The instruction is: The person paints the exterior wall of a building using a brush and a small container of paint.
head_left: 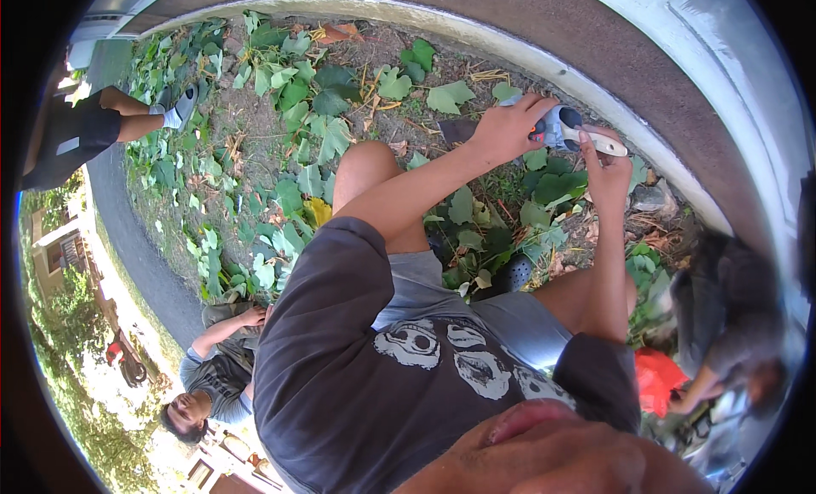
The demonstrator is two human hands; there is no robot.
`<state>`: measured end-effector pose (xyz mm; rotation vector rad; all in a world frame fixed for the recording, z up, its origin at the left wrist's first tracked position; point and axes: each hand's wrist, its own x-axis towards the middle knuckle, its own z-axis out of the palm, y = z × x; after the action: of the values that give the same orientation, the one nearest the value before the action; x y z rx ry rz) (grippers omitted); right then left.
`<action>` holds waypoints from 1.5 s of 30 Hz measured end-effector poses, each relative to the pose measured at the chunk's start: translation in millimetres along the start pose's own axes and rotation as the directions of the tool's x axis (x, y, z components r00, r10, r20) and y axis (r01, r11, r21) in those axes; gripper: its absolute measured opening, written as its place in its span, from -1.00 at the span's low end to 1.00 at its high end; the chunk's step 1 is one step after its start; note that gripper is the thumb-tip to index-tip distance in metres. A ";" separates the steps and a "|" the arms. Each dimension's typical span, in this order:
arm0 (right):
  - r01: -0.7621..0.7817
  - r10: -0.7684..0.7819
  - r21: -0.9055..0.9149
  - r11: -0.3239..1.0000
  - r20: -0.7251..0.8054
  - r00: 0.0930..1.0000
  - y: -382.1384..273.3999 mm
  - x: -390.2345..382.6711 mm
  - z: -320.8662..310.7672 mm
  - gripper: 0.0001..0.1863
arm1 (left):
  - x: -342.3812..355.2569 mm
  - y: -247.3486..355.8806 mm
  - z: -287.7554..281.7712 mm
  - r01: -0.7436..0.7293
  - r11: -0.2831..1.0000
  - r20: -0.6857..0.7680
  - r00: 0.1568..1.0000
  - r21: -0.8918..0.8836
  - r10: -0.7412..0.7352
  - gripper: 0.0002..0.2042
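Note:
My left hand (508, 130) reaches far forward, its fingers closed around a light grey, cup-like container (553, 127) with a dark round opening. A small red and black patch shows by its fingertips. Between the fingers of my right hand (608, 173) is a flat, pale handle (605, 143), shaped like a paintbrush's. The handle's other end meets the container's opening, and whatever is inside is hidden. Both hands hover over leafy ground beside a low concrete edge (680, 173).
Green vines (327, 111) and dry leaves cover the soil around my bent knees. A dark paved path (140, 247) curves along the left. One person (208, 392) crouches at lower left, another (81, 133) stands at upper left. A blurred person (731, 324) with a red bag (659, 381) is at right.

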<state>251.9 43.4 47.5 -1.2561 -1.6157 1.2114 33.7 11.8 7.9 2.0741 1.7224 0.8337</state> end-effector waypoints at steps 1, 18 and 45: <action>0.054 -0.054 -0.090 0.994 -0.003 0.999 -0.3 1.2 -1.2 -0.83 | -0.2 0.0 -0.2 -0.001 1.000 0.008 1.000 0.004 0.001 -0.20; -0.067 0.058 -0.172 0.983 -0.056 0.997 8.7 3.5 -9.4 -0.80 | 4.4 -1.5 3.6 0.011 0.999 0.056 0.998 -0.052 -0.008 -0.22; 0.126 -0.167 -0.337 0.933 -0.097 0.981 -7.3 -13.4 -15.6 -0.81 | -3.1 15.2 9.0 -0.074 0.997 0.005 0.997 0.033 0.074 -0.20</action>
<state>267.7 33.5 58.7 -1.3560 -1.8346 0.7749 50.7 6.5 8.9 2.1714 1.6779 0.8273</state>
